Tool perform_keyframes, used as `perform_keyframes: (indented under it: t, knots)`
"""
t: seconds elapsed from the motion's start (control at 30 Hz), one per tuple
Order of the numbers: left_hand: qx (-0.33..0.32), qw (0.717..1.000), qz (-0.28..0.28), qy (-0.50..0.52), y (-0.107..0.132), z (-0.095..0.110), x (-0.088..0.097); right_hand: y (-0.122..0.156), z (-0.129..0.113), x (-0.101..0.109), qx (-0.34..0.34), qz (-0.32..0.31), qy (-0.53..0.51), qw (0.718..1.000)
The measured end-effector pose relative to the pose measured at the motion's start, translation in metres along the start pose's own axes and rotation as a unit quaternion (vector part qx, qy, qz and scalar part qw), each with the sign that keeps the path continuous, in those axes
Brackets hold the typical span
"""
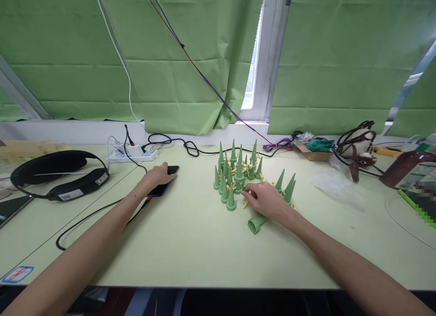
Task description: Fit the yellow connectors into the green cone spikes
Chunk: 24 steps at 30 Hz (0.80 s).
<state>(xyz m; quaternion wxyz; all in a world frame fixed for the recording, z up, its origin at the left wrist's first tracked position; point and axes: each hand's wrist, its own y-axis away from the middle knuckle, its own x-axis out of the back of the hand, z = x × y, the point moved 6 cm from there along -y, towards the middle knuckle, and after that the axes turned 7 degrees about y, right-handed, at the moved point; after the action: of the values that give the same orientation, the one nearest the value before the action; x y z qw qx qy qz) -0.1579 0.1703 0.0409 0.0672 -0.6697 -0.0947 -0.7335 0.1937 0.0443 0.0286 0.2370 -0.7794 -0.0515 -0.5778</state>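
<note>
1 cone (256,224) under right hand (269,200)

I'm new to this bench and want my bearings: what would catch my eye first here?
A cluster of upright green cones stands in the middle of the table. The right hand is at the cluster's near edge and grips one green cone, its open end toward the camera. Further left, the left hand rests on a dark phone.
</note>
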Motion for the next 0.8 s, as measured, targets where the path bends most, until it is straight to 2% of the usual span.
perform_keyframes:
  t: [0.23, 0.47, 0.63, 0.8]
  knots:
    - [0.002, 1.000, 0.002, -0.016, -0.004, 0.013, -0.007, 0.000, 0.000, -0.003, 0.007, 0.006, -0.007, 1.000]
    - [-0.011, 1.000, 0.007, -0.011, -0.004, 0.016, -0.012, 0.001, -0.001, -0.002, 0.012, 0.012, -0.014, 1.000]
    - [0.000, 1.000, 0.001, 0.005, -0.013, 0.001, 0.003, 0.001, -0.001, -0.002, 0.012, 0.011, -0.016, 1.000]
    - [-0.014, 0.999, 0.033, 0.027, -0.022, -0.019, 0.027, 0.000, -0.001, -0.003, 0.012, 0.009, -0.020, 1.000]
